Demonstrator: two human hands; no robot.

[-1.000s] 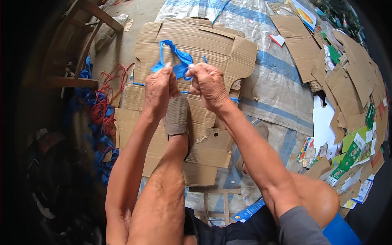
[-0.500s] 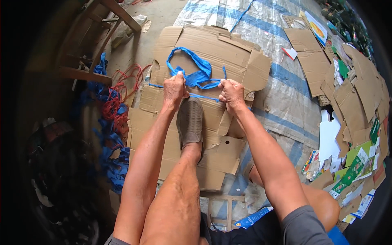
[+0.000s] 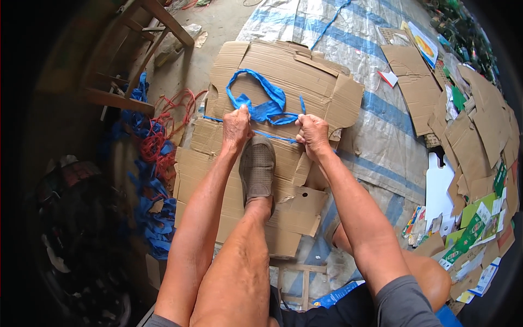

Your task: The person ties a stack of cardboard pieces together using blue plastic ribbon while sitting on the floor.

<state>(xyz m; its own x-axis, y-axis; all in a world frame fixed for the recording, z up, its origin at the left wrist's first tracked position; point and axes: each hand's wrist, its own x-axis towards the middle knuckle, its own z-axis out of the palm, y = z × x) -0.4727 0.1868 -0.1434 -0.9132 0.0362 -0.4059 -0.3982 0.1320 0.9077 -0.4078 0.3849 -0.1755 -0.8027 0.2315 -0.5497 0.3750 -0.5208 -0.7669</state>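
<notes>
A stack of flattened brown cardboard [image 3: 283,71] lies in front of me, with my shoe [image 3: 257,169] pressing on it. A blue cloth strip [image 3: 267,110] runs across the stack; its loose end curls into a big loop on the far side. My left hand [image 3: 237,128] is closed around the strip just left of the shoe's toe. My right hand [image 3: 314,132] grips another part of the strip to the right, with a short end sticking up above the fist. Between the two fists the strip is stretched near the toe.
Blue strips [image 3: 155,218] and tangled red string [image 3: 158,139] lie at left, below a wooden frame [image 3: 163,22]. A striped blue-and-white tarp [image 3: 376,158] covers the floor. Loose cardboard scraps [image 3: 474,141] pile up at right. Bottles [image 3: 463,32] gather at the far right.
The cardboard, shoe and hands sit slightly lower and further right in the picture. Both hands keep their grip on the blue strip, whose loop holds nearly the same shape.
</notes>
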